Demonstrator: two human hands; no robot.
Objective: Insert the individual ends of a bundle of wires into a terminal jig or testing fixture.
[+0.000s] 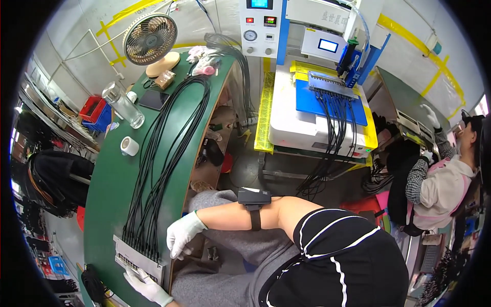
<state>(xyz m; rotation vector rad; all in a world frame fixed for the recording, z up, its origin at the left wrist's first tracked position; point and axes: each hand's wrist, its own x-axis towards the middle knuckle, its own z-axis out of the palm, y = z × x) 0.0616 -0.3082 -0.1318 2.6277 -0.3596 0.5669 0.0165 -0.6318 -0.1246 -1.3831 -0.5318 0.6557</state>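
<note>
1. The metal holder [135, 254] lies at the near end of the green table [107, 192], close to the edge, with black cables [135, 210] running from it along the tabletop.
2. The gloved left hand [146, 286] has stretched fingers on the holder; the gloved right hand [185, 235] has bent fingers just beside its end. Both are too small in view to tell whether they pinch anything.
3. A tug on the bunched cables could pull their ends out of line; a push toward the edge could tip the holder off.
4. Farther along, swinging cables could topple the glass bottle [123, 105] or white roll [129, 146].
</note>
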